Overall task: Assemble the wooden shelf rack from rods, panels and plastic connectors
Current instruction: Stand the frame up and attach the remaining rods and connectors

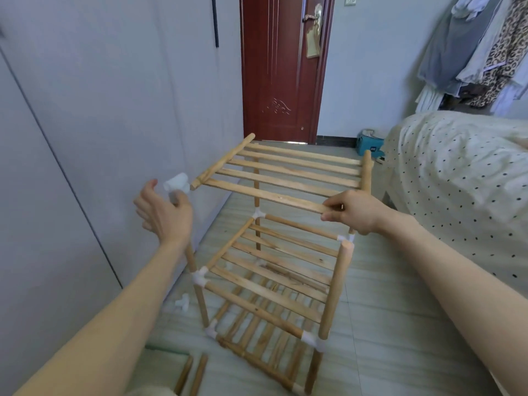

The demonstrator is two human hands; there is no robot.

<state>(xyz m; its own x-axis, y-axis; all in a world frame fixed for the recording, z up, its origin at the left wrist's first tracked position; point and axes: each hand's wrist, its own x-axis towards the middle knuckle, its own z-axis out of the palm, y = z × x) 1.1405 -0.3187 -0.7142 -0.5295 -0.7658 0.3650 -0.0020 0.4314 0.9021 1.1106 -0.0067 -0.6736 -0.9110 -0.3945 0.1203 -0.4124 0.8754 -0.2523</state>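
Standing at centre frame on the tiled floor, the half-built rack has two slatted shelves joined by white connectors. A loose slatted panel is held above it, tilted, its near slat pinched between thumb and fingers of the right hand at middle right. The left hand, middle left, has spread fingers; its thumb sits against a white connector just off the panel's near-left rod end, on top of the near-left upright rod. Whether the thumb presses or only touches it cannot be told.

Open floor runs behind the rack toward the red-brown door at top centre. On the left, the grey wardrobe wall stands close to the rack's edge. On the right, a dotted bedspread crowds in near the panel's far corner, with hanging clothes above it. A spare connector lies on the floor at lower left, two loose rods at the bottom edge, and a teal box beside the bed.
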